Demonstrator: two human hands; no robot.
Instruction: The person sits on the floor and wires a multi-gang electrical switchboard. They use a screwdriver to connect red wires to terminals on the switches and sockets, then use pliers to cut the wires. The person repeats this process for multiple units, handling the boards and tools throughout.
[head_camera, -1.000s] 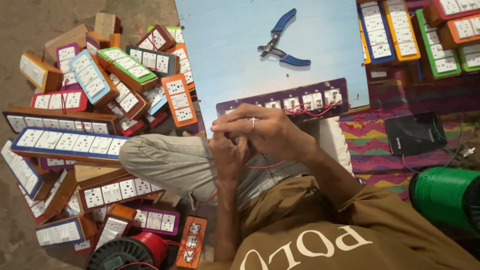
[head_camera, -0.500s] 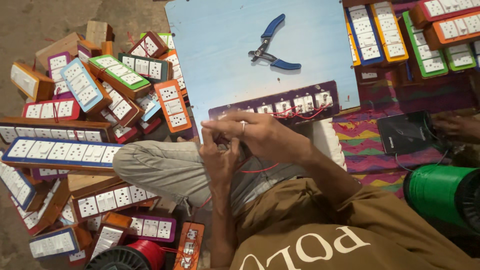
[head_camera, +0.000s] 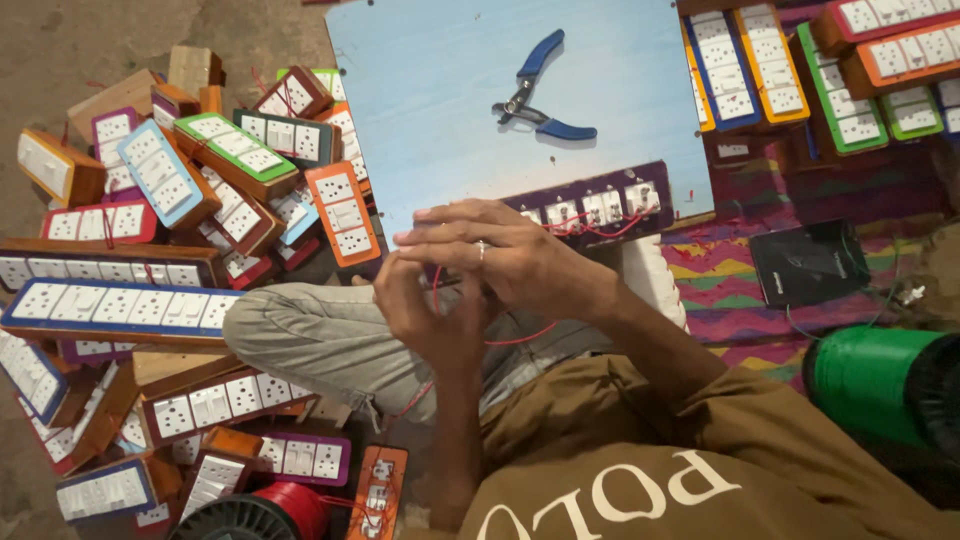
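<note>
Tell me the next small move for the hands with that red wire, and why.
Probably carry the red wire forward to the purple switch strip. Both the left hand and the right hand pinch it close above the lap, and the strip on the blue board already carries red loops between its switches.

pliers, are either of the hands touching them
Apart. The head view shows the pliers lying alone on the blue board, with bare board between them and both hands lower down.

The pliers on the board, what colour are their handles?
Blue handles on the pliers, seen in the head view.
</note>
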